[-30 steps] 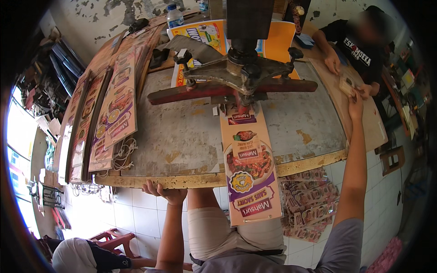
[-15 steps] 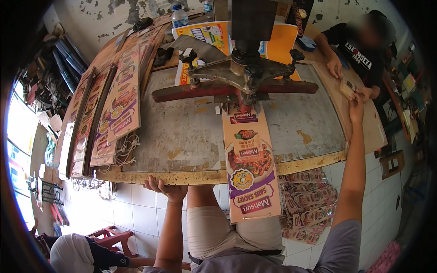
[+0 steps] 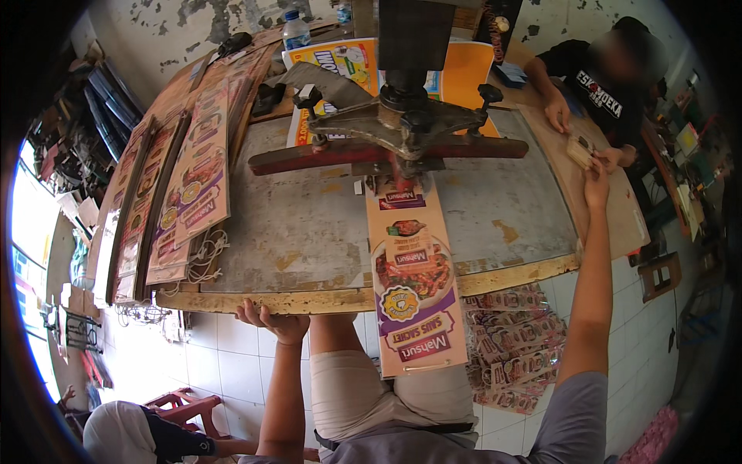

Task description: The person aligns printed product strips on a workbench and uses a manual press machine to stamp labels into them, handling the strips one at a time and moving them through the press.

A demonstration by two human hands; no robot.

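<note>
A long printed cardboard strip (image 3: 417, 309) in orange and purple lies under the metal press head (image 3: 406, 143) and hangs over the table's front edge. My left hand (image 3: 272, 321) is at the wooden front edge (image 3: 309, 301), left of the strip, fingers loosely bent and apart, holding nothing. Stretched far to the right, my right hand (image 3: 595, 185) has its fingertips together at a small tan box (image 3: 580, 152) on the side board. What those fingertips pinch, if anything, is too small to make out. A co-worker's hands (image 3: 558, 116) are beside the same box.
Stacks of similar printed strips (image 3: 202, 170) with white strings (image 3: 207, 251) lie on the table's left. More printed sheets (image 3: 514, 348) cover part of the tiled floor. A plastic bottle (image 3: 295, 31) and yellow printed boards (image 3: 468, 69) stand behind the press.
The whole view has shifted slightly, so the table and strip appear a little further left. Both hands keep nearly the same places, the right still at the small box.
</note>
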